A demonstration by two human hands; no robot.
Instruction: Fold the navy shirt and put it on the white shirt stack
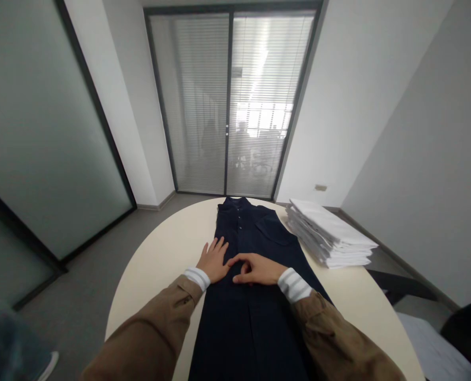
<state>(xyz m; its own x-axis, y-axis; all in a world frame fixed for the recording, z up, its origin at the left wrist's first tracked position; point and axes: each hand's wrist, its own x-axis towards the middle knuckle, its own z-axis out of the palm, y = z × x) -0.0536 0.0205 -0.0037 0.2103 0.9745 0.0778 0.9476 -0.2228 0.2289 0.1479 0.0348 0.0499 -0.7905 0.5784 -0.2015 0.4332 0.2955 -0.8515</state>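
Observation:
A long navy shirt (255,317) lies spread out, its collar at the far end and small buttons running down the upper front. My left hand (213,261) rests flat on the shirt's left side, fingers apart and pointing away from me. Just right of it, my right hand (259,269) is over the middle of the shirt. Its index finger reaches left to the left thumb, and its thumb is apart from that finger with the others curled below. Nothing shows in either hand.
The shirt is on a round cream table (156,264). A stack of folded white cloth (332,233) stands at the table's right edge. At lower left, a person's leg in jeans (13,338) shows. Beyond the table are glass doors (227,106) with blinds.

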